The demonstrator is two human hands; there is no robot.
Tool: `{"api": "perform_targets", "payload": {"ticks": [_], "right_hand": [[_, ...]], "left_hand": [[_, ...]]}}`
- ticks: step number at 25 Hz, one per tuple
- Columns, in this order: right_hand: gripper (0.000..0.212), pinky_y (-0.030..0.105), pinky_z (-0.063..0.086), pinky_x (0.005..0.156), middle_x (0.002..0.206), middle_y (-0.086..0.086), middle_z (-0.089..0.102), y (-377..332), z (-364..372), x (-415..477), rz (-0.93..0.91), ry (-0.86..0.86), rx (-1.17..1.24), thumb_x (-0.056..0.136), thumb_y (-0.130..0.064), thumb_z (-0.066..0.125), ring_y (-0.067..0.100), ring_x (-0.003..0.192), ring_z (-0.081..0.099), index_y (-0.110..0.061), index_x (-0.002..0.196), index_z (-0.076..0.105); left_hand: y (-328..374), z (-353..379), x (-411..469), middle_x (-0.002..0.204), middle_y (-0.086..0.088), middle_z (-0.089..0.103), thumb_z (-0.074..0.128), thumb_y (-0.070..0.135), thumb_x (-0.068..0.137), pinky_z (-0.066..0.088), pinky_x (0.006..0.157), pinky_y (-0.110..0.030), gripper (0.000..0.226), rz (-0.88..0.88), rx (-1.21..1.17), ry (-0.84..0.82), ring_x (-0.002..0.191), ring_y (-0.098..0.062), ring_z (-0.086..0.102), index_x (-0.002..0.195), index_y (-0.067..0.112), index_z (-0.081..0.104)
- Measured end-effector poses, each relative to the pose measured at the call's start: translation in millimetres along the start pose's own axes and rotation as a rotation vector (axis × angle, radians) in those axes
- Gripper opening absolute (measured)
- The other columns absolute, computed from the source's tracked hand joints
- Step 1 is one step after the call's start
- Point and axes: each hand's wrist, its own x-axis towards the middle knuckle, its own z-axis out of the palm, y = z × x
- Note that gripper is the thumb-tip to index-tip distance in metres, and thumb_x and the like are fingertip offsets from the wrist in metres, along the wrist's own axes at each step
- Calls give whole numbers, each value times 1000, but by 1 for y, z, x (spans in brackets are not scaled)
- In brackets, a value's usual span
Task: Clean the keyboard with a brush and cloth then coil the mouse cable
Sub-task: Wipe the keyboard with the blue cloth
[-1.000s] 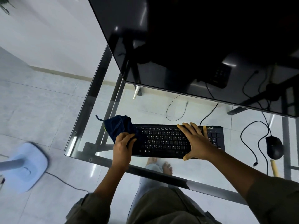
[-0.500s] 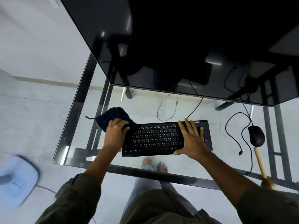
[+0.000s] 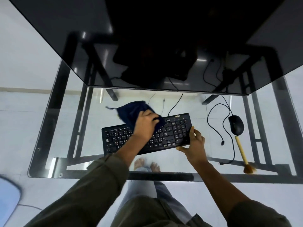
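Note:
A black keyboard (image 3: 173,133) lies slightly askew on the glass desk (image 3: 91,161). My left hand (image 3: 145,126) grips a dark blue cloth (image 3: 131,110) and presses it on the upper middle keys. My right hand (image 3: 196,143) holds the keyboard's right front corner, thumb under the front edge and fingers on the right end. To the right sits a black mouse (image 3: 236,125), its cable (image 3: 213,126) looping loosely over the glass. A wooden-handled brush (image 3: 242,154) lies near the front right edge, bristles toward me.
A large dark monitor (image 3: 147,46) overhangs the back of the desk. The keyboard's cable (image 3: 176,104) runs back under it. Through the glass I see the black metal frame (image 3: 78,122), tiled floor and my bare feet (image 3: 146,165). A pale blue object (image 3: 8,194) sits on the floor at left.
My left hand has carried the cloth from the keyboard's left end onto its middle keys. My right hand slid off the keys to the right front corner. The keyboard has turned slightly.

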Motion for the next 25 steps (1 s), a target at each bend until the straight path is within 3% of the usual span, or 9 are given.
{"api": "perform_targets", "payload": {"ticks": [3,6,10,13,18,21,23,25], "right_hand": [[114,42,33,112,153,13,29,2,0,-1,-7,11,-13,74,-32,85,31,131,28,-11,157,10],[113,43,33,112,153,11,29,7,-1,-2,-12,13,-11,75,-34,84,31,132,28,-13,158,10],[114,43,31,112,153,11,29,8,-2,-2,-24,14,13,74,-35,85,32,130,28,-13,158,11],[114,42,31,111,152,12,30,8,-3,-2,-19,13,22,74,-34,85,32,128,29,-12,158,11],[113,42,31,112,152,12,29,5,-4,-3,-8,-5,29,74,-32,85,33,128,30,-12,158,11],[98,35,37,110,144,7,38,8,-12,-2,5,-32,150,77,-30,83,31,128,38,-16,155,25],[64,23,44,100,126,0,52,3,-26,-5,35,30,411,85,-22,77,25,123,51,-17,143,49],[36,28,51,95,121,-5,60,-7,-38,-13,62,171,632,94,-22,67,15,116,58,-21,129,61]], "left_hand": [[58,40,19,112,-6,63,64,18,92,46,94,-44,24,115,25,-94,104,-29,50,115,11,70],[47,39,18,115,-5,62,62,20,94,46,95,-44,26,106,63,-86,107,-28,49,119,14,68],[-14,-5,-13,117,-7,64,64,18,93,47,97,-43,25,-38,128,19,105,-28,51,117,13,69],[-59,-37,-33,113,-14,65,65,13,92,49,88,-44,21,-192,130,108,97,-35,52,111,7,71],[-23,-17,-24,113,-11,66,64,11,93,49,89,-46,22,-187,66,66,100,-34,51,113,7,71],[23,0,-11,118,-8,66,63,16,95,45,94,-31,24,-216,-247,-66,108,-25,55,118,12,69],[53,-12,-7,120,-5,67,58,16,98,48,91,-24,21,-410,-812,-187,108,-17,61,117,17,66],[71,-28,-12,115,-5,68,48,8,102,54,89,-26,21,-477,-1417,-241,104,-15,63,115,13,64]]}}
